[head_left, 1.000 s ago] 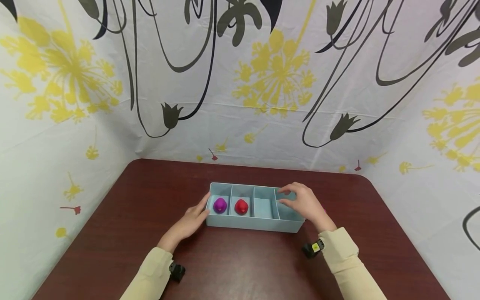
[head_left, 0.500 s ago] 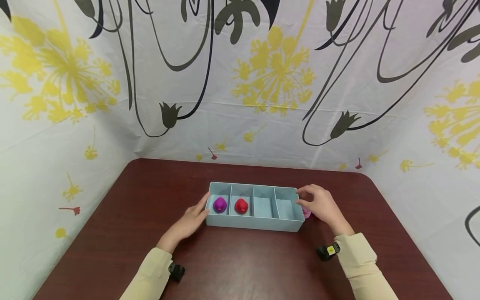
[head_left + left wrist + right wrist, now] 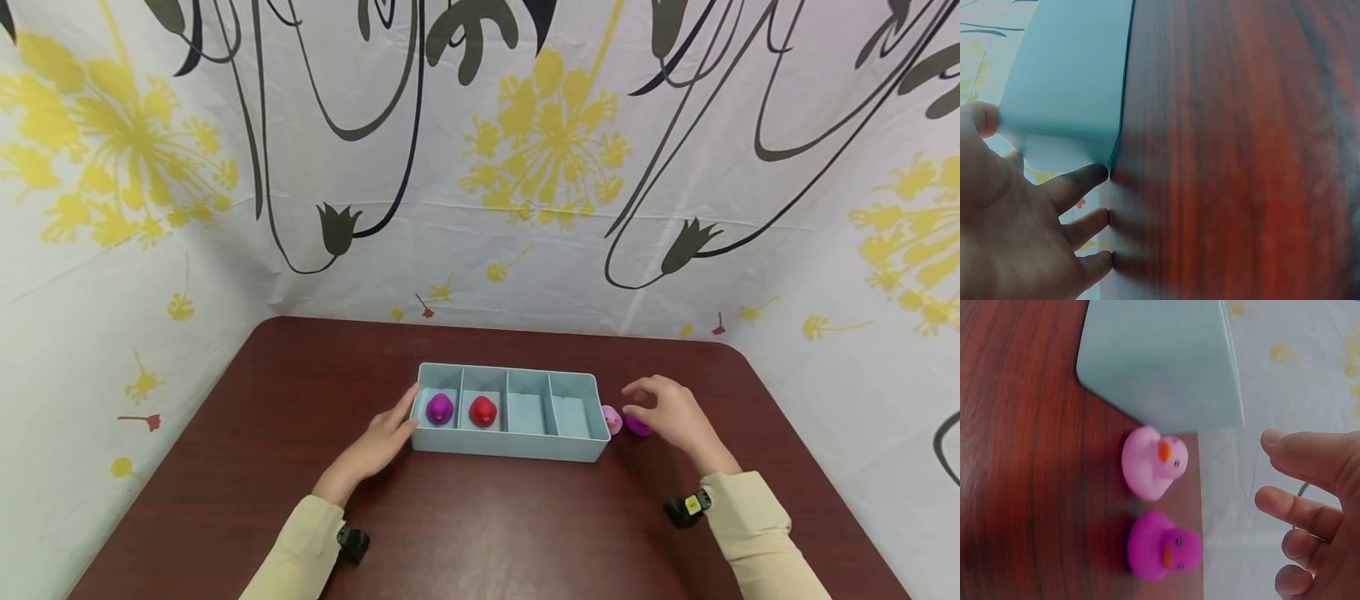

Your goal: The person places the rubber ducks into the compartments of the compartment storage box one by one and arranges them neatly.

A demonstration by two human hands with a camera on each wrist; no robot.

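A light blue box (image 3: pixel 510 447) with several compartments sits mid-table. In its leftmost compartment is a purple toy duck (image 3: pixel 439 408), and a red toy duck (image 3: pixel 483 411) sits in the one beside it. My left hand (image 3: pixel 377 442) touches the box's left end with spread fingers; in the left wrist view the thumb and index finger meet its corners. Right of the box stand a light pink rubber duck (image 3: pixel 1147 462) and a magenta rubber duck (image 3: pixel 1160 547). My right hand (image 3: pixel 678 417) hovers above the magenta duck, thumb and fingers apart, holding nothing.
The dark reddish-brown table (image 3: pixel 480 525) has rounded far corners. A white patterned cloth (image 3: pixel 450 250) hangs behind and along both sides. The box's two right-hand compartments hold no ducks.
My right hand has moved right, from over the rightmost compartment to above the magenta duck, uncovering both ducks beside the box. My left hand has stayed at the box's left end.
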